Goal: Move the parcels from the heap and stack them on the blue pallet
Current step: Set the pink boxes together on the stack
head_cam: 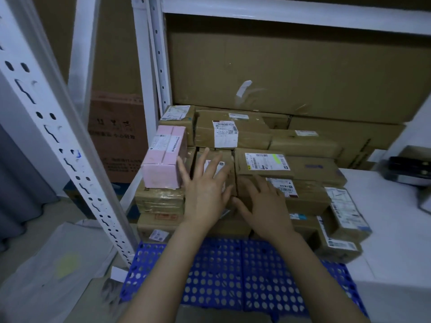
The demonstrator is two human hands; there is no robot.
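A white slotted post (pixel 70 159) slants down the left side, with a red-brown carton (pixel 116 136) standing behind it. Just right of the post, a pink box (pixel 163 159) sits at the top left corner of the stack of parcels (pixel 233 134), resting on taped brown ones.

The left hand (pixel 205 190) lies palm down on a brown parcel (pixel 227 157) next to the pink box, fingers straight and fanned wide. Its little finger reaches the pink box's side, but I cannot tell whether it touches.

The right hand (pixel 263 206) is just beside it, thumbs nearly meeting. Its fingers are straight and slightly spread, flat against the front of a lower parcel (pixel 310 199). Above its fingertips lies a labelled parcel (pixel 263 163) with a green mark on the label. Neither hand grips anything.

The whole stack stands on the back part of the blue pallet (pixel 233 287), whose perforated front shows beneath both forearms. Behind the stack a big cardboard sheet (pixel 291 66) stands under a white shelf beam (pixel 279 12).

At the stack's right end, tilted parcels (pixel 345 210) lie against a white table (pixel 384 241). A dark device (pixel 408 166) sits at the table's far edge.
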